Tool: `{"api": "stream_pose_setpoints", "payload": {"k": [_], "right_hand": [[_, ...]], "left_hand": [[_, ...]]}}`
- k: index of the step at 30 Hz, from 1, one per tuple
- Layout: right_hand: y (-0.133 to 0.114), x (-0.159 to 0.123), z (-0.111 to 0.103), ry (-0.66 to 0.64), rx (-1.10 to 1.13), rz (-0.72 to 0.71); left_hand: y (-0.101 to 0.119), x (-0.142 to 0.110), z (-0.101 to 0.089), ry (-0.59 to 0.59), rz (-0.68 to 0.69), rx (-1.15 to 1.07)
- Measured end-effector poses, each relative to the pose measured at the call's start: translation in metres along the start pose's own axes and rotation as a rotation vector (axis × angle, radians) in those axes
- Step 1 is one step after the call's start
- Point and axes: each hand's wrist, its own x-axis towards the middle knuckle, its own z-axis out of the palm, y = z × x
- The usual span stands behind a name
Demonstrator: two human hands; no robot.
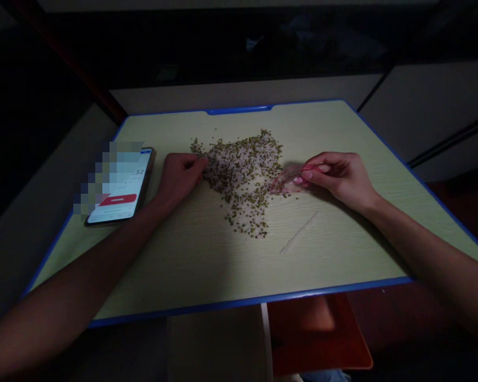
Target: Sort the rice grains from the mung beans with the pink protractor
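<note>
A loose pile of green beans mixed with white rice grains (239, 164) spreads over the middle of the pale table. At the pile's left edge is my left hand (182, 175), its fingers curled and pinched together; whatever they hold is hidden. My right hand (340, 175) pinches the edge of a clear plastic bag with red print (290, 179) between thumb and fingers. The bag lies low against the pile's right side, partly over some beans. Nearer me, a thin slanted line of white grains (299, 232) lies apart from the pile.
A phone (121, 185) with a lit screen, partly pixelated, lies at the table's left, beside my left forearm. Blue edging (239, 300) runs around the table (175, 265). Below the front edge are a red-orange surface (318, 334) and a pale panel (219, 345).
</note>
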Motion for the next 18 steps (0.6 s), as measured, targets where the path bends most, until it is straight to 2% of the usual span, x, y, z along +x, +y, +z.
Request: {"api": "stream_pose_setpoints", "payload": {"k": [7,14,18], "right_hand": [[-0.004,-0.001,-0.002,0.039,0.027,-0.013],[-0.001,-0.001,-0.015,-0.042,0.113,0.046],[0.0,-0.003,-0.023,-0.066,0.08,0.058]], "left_hand": [[-0.002,0.001,0.001,-0.002,0.004,-0.017],[0.0,-0.001,0.0,0.0,0.007,-0.01],[0.001,-0.001,-0.001,-0.004,0.002,-0.005]]}}
